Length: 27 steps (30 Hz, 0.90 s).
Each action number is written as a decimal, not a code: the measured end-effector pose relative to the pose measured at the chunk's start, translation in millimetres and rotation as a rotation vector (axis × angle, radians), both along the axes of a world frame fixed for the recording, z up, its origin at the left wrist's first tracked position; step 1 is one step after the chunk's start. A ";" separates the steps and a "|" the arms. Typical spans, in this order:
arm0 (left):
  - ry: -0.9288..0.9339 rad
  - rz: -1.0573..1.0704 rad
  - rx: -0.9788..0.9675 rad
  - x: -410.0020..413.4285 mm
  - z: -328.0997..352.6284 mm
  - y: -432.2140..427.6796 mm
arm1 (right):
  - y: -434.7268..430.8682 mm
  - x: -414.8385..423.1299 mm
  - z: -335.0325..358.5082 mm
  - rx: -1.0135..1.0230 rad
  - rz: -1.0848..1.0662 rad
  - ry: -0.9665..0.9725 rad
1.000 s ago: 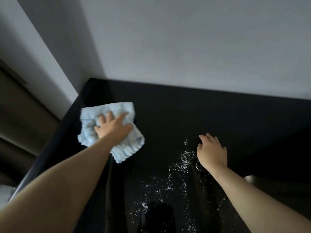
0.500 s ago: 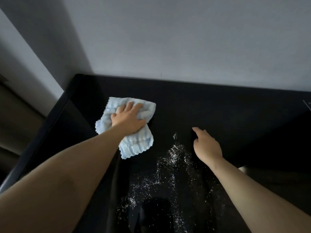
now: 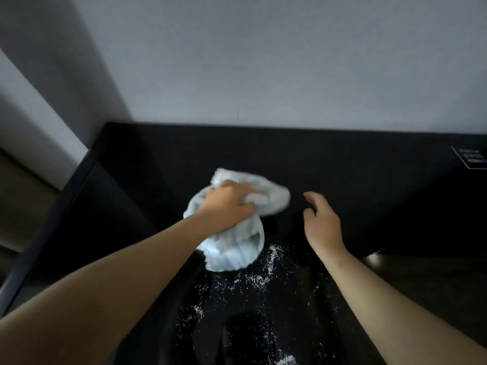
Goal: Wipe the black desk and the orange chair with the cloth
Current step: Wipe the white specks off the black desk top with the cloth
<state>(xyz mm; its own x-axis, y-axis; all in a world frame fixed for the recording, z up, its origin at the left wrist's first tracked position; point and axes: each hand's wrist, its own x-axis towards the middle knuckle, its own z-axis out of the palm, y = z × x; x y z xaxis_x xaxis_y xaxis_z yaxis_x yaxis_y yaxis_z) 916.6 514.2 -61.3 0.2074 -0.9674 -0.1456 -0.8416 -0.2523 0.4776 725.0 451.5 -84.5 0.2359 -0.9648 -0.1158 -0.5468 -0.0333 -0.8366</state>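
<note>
No container showed anywhere in the frame. The black desk (image 3: pixel 342 164) filled the lower two thirds of the picture, its far edge meeting a pale grey wall (image 3: pixel 263 61) across the upper half. White powder (image 3: pixel 253 280) lay scattered over the glossy top in the lower centre, thickest just below the cloth and thinning toward the bottom edge. A small white-outlined label (image 3: pixel 471 160) sat at the right edge of the frame, its print too small to read. At the left, the desk's edge ran diagonally down toward the lower left corner, with a dim brownish surface (image 3: pixel 23 201) beyond it.

The light blue cloth (image 3: pixel 232 248) lay bunched on the desk at centre frame, blurred. The left hand (image 3: pixel 229 209) reached in from the lower left and gripped it, fingers curled into the folds. The right hand (image 3: pixel 320 222) came in from the lower right, just beside the cloth, fingers loosely bent and holding nothing; whether it touched the desk could not be told.
</note>
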 end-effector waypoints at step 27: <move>0.313 0.326 0.101 -47.4 12.5 5.5 | -34.9 -39.4 47.0 0.051 0.038 0.635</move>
<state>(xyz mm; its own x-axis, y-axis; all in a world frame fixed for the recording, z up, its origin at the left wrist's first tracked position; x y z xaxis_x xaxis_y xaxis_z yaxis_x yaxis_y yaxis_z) 869.2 519.7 -48.8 0.4295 -0.8367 -0.3396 -0.5302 -0.5381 0.6552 685.6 416.6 -37.5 0.1408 -0.9467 -0.2897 -0.9358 -0.0317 -0.3512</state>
